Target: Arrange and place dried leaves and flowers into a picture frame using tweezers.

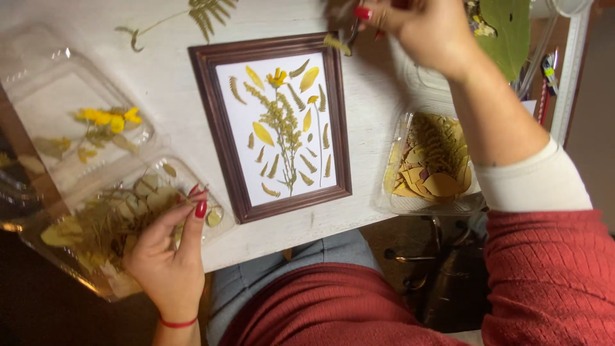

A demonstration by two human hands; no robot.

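Pressed leaves (115, 224), dry, flat and olive to yellow, fill a clear plastic tray (45, 250) at the near left table edge; the left hand (170, 256) rests on them, fingertips pinched on one leaf. Right hand (419, 29) is raised beyond the dark wooden frame (221, 128), closed on slim tweezers (352, 29) gripping a small fern sprig (337, 43). Inside the frame, sprigs and yellow petals lie on white backing (240, 128).
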